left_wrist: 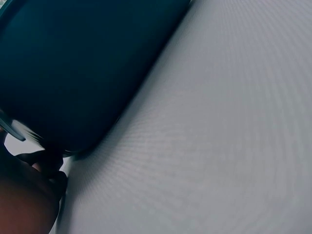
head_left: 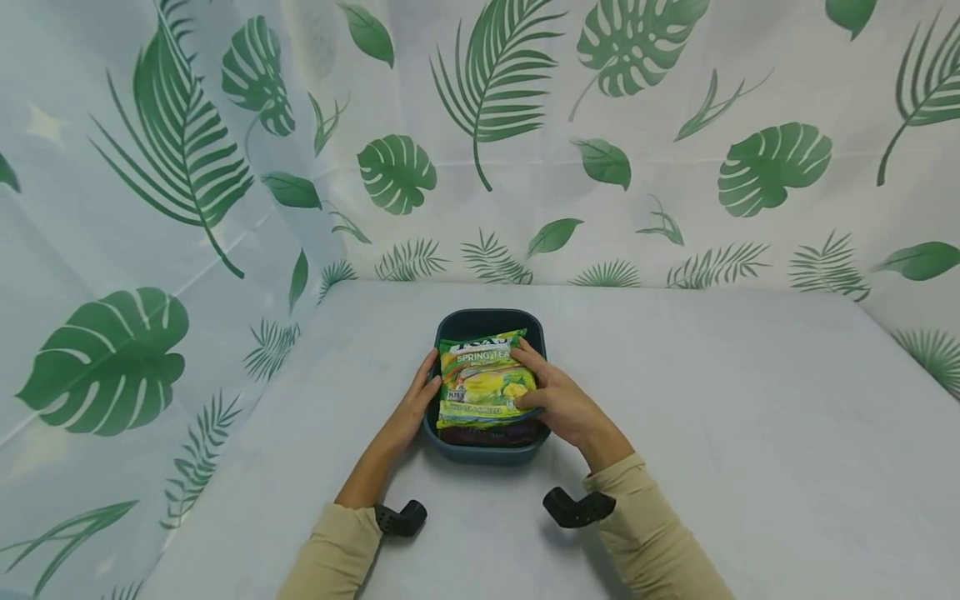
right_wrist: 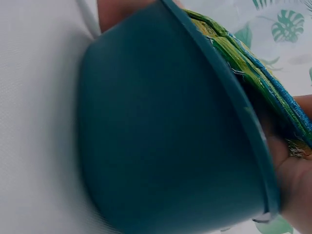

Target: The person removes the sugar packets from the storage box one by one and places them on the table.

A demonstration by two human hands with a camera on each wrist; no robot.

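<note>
A dark blue-green plastic bin point(head_left: 483, 455) stands on the white surface. In it, a yellow and green tea packet point(head_left: 480, 375) printed "SPRING TEA" lies on top of a dark red pack point(head_left: 487, 434), mostly covered. My left hand point(head_left: 408, 408) holds the bin's left side at the rim; the left wrist view shows its curled fingers point(left_wrist: 48, 168) against the outside of the bin. At the right side, my right hand point(head_left: 562, 400) grips the tea packet, thumb low and fingers near its upper corner. The right wrist view has the packet's edge point(right_wrist: 253, 73) sticking up past the rim.
The white table surface point(head_left: 712, 417) spreads around the bin. Behind and to the left hangs a white cloth point(head_left: 525, 208) printed with green leaves. A black wrist-worn device point(head_left: 402, 518) sits on the left sleeve and another black device point(head_left: 577, 507) on the right.
</note>
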